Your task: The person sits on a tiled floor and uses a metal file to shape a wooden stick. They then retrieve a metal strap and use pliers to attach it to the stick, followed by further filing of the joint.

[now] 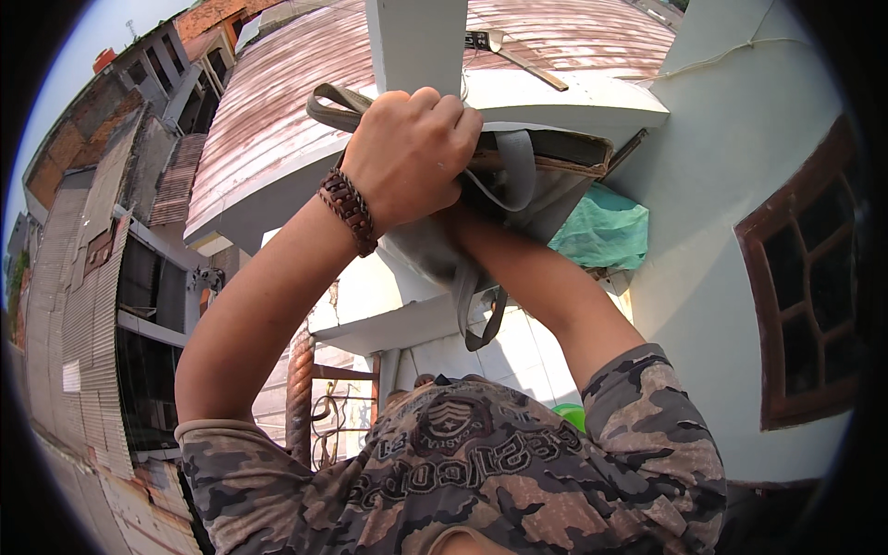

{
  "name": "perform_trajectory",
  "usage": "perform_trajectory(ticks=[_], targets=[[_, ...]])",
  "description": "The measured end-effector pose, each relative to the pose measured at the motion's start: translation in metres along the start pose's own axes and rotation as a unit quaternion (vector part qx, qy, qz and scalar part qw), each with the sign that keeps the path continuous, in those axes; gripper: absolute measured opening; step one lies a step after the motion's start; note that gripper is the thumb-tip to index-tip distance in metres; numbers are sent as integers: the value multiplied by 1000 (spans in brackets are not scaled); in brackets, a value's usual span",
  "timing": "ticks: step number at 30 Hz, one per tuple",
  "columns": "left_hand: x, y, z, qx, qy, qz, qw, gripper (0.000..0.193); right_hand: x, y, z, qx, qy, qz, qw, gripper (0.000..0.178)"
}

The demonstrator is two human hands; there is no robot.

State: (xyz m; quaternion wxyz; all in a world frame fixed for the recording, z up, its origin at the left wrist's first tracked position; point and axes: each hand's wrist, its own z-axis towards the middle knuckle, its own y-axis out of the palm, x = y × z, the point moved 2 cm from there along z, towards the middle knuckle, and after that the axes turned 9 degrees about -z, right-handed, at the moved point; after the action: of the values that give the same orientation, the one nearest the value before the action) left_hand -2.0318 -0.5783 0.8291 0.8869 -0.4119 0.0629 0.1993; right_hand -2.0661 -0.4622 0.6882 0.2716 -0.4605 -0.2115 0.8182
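Note:
A grey cloth bag (421,254) with loop handles is in front of me at the ledge. My left hand (407,148), with a brown braided bracelet (347,208) on its wrist, is closed in a fist on the bag's upper part. One handle (338,104) sticks out beside that fist, and another loop (516,171) stands up to its right. My right forearm (536,268) reaches in under the left hand, into or behind the bag. The fingers of my right hand are hidden there. Next to the bag's mouth shows a brown cardboard-like edge (587,155).
A wooden-handled tool (529,67) lies on the white ledge beside a grey pillar (416,46). Green plastic sheeting (606,227) sits at right by the wall. A rusty metal railing (301,393) stands lower left. A brown-framed window (809,277) is far right.

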Motion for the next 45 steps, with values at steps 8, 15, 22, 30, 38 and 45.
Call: perform_trajectory(ticks=[8, 15, 22, 30, 38, 45], targets=[[4, 0, 2, 16, 7, 4, 1000, 17, 14, -18, -3, 5, 12, -13, 1000, 49], [7, 7, -5, -4, -17, -6, 1000, 29, 15, -18, -5, -5, 29, -27, 999, 49], [8, 0, -7, 10, -20, 4, 1000, 14, 21, -26, 1, -17, 41, -48, 998, 50], [12, -7, -8, 24, -15, 26, 999, 10, 20, -22, -1, -53, 52, -84, 994, 51], [25, -10, -4, 20, -42, 9, 999, 8, 18, -24, -22, -103, 77, -147, 981, 51], [49, -8, -14, 60, -43, 32, 997, 12, 16, -31, -51, -145, 90, -214, 962, 52]])
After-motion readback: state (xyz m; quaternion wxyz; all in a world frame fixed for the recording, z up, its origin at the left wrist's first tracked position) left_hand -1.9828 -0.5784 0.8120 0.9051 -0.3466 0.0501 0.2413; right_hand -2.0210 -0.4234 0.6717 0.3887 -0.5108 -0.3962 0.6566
